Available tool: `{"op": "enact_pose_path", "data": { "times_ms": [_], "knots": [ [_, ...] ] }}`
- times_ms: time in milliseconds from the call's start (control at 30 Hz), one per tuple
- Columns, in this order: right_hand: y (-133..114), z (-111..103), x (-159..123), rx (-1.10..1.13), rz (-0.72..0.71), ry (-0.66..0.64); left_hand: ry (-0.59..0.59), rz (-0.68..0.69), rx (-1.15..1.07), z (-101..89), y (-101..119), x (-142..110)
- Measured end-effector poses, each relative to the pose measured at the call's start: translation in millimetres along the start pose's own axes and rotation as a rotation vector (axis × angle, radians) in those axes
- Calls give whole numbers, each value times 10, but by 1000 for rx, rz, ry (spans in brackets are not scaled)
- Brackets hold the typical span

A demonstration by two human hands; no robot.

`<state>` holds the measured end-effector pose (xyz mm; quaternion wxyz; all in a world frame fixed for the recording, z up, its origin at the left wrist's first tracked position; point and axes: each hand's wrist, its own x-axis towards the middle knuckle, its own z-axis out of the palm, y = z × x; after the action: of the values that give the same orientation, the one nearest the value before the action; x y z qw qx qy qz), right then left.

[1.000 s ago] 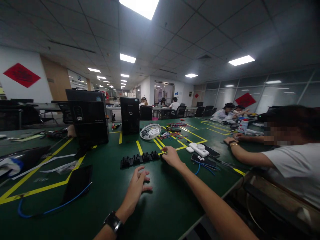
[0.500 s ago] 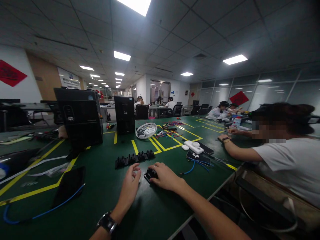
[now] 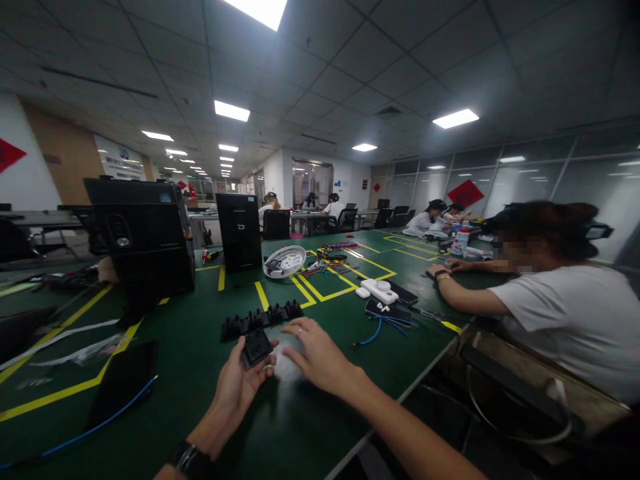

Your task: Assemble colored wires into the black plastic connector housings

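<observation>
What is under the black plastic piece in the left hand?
The left hand supports the black plastic piece from below, fingers showing beside it. Its underside, and the part of the hand directly beneath, are covered.

An open-plan office with an electronics-workshop look: ceiling light panels, office chairs, glass partitions, plus computer towers and coloured wires toward the green worktop's far edge.

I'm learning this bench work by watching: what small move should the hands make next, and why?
Probably bring the right hand in to steady the small black part: the left hand alone holds it, while the right hand hovers close by, apart from it, its fingers open and seemingly empty.
</observation>
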<state>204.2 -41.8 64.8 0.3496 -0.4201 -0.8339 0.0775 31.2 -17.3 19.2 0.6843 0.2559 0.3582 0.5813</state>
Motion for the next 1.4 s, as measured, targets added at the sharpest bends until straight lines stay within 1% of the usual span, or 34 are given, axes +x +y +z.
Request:
{"op": "enact_pose_path", "data": {
  "times_ms": [100, 167, 233, 300, 367, 433, 533, 600, 633, 700, 800, 867, 933, 1100, 1200, 1300, 1400],
  "knots": [
    [432, -362, -340, -155, 113, 30, -28, 7, 4, -64, -7, 72],
    [732, -561, -572, -294, 226, -22, -32, -10, -2, -65, -37, 93],
    [940, -659, -745, -423, 330, -111, -33, -32, -7, -34, -68, 83],
    [1015, -638, -810, -508, 383, -173, -30, -50, -5, 8, -83, 53],
    [960, -520, -754, -508, 362, -187, -32, -50, -7, 37, -79, 29],
    [806, -344, -594, -393, 284, -182, -40, -31, -27, 37, -60, 29],
    [493, -35, -248, -43, 176, -180, -18, 29, -49, -17, -16, 70],
    [298, 182, -6, 191, 148, -159, 8, 83, -57, -67, 18, 106],
    [218, 288, 103, 299, 154, -141, 13, 112, -64, -90, 34, 122],
    [100, 480, 279, 509, 213, -100, 11, 160, -85, -127, 61, 144],
    [16, 679, 416, 753, 345, -69, -6, 206, -102, -146, 81, 153],
    [0, 743, 437, 823, 384, -67, -32, 214, -110, -139, 79, 150],
    [-1, 767, 430, 848, 393, -75, -71, 212, -134, -127, 69, 146],
    [11, 785, 414, 841, 396, -57, -132, 203, -198, -113, 45, 156],
    [20, 801, 418, 819, 413, -46, -151, 215, -182, -124, 37, 175],
    [35, 819, 414, 824, 429, -52, -182, 265, -88, -152, 32, 188],
    [46, 820, 400, 852, 463, -66, -203, 373, 133, -185, 44, 166]
  ]
}}
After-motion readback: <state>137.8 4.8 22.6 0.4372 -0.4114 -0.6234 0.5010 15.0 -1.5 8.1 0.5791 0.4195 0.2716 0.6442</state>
